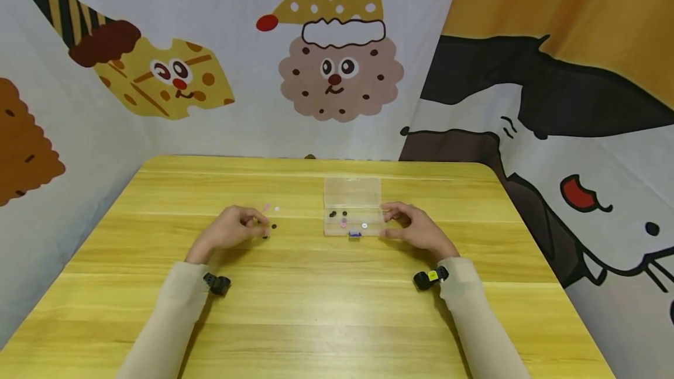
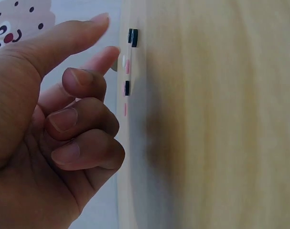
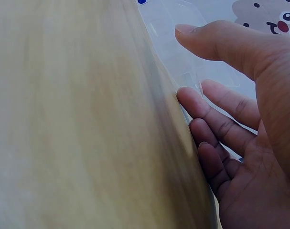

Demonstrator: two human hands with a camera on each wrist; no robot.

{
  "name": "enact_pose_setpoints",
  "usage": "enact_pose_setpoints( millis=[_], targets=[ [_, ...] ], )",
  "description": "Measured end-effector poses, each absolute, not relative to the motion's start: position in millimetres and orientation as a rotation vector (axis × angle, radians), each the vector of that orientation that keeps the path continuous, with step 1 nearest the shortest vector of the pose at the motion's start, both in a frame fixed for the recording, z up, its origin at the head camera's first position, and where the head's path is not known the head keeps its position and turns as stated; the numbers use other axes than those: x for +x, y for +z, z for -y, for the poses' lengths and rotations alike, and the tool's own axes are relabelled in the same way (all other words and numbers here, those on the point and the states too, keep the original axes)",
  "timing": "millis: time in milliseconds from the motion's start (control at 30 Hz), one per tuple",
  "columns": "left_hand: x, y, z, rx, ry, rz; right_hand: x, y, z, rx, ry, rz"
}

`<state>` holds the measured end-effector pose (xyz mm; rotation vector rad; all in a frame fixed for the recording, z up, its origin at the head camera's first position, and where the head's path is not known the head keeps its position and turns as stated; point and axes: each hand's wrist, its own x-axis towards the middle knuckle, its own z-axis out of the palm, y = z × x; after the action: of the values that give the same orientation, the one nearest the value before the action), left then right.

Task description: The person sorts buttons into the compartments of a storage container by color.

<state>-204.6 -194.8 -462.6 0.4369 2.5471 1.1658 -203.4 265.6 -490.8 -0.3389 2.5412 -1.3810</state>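
My left hand (image 1: 236,228) hovers over the left part of the table beside several small flat discs that look like buttons. A black button (image 1: 274,226), a white button (image 1: 277,209) and a pink button (image 1: 267,206) lie near its fingertips. In the left wrist view, its thumb and index finger stand apart with nothing visible between them; the other fingers curl loosely. At the clear plastic box (image 1: 334,231), my right hand (image 1: 416,230) rests its fingertips against the right side, fingers spread. The lid (image 1: 351,193) is tipped back; black, pink and white buttons (image 1: 364,226) lie inside.
A blue latch (image 1: 355,235) sits at the front of the box. The wooden table (image 1: 337,320) extends around both hands, and its back edge meets a cloth (image 1: 210,139) printed with cartoon figures.
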Motion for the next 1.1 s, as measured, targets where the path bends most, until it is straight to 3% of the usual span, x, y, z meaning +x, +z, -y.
enact_pose_setpoints(
  millis=[333, 600, 1100],
  targets=[
    [-205.0, -465.6, 201.6, 0.483, 1.149, -2.461, -203.5, -490.2, -265.3, -0.355, -1.393, -2.522],
    [-205.2, -467.4, 202.2, 0.49, 1.157, -2.44, -191.6, -462.8, -254.4, -0.367, -1.377, -2.511],
    [-205.8, -467.9, 198.1, 0.514, 1.071, -2.536, -203.3, -490.7, -267.0, -0.358, -1.366, -2.555]
  ],
)
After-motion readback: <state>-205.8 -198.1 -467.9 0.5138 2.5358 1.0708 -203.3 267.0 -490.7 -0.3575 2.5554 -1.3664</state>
